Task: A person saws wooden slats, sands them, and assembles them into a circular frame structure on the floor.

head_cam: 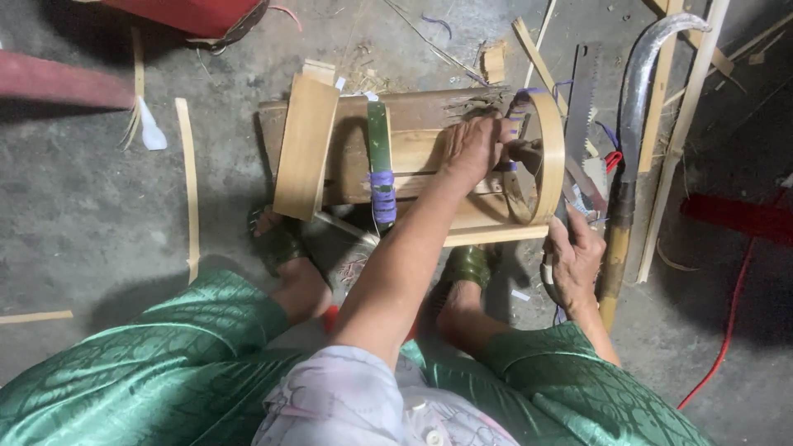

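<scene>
Two hands work one bent bamboo hoop (549,157) standing on edge at the right end of a low wooden block (413,149) on the concrete floor (99,239). The left hand (475,149) reaches across the block and presses closed on the hoop's near-left rim, beside purple binding. The right hand (574,260) sits below the hoop at the block's right front corner, clamped on a thin tool handle whose blade runs up toward the hoop; the tip is hidden. The hoop's opening faces left and right, its band running front to back, so the left hand is on it and the right just beneath.

A second hoop (306,149) stands at the block's left end. A green strip with purple wrap (380,165) lies across the middle. A handsaw (582,99) and curved sickle (632,124) lie on the floor to the right.
</scene>
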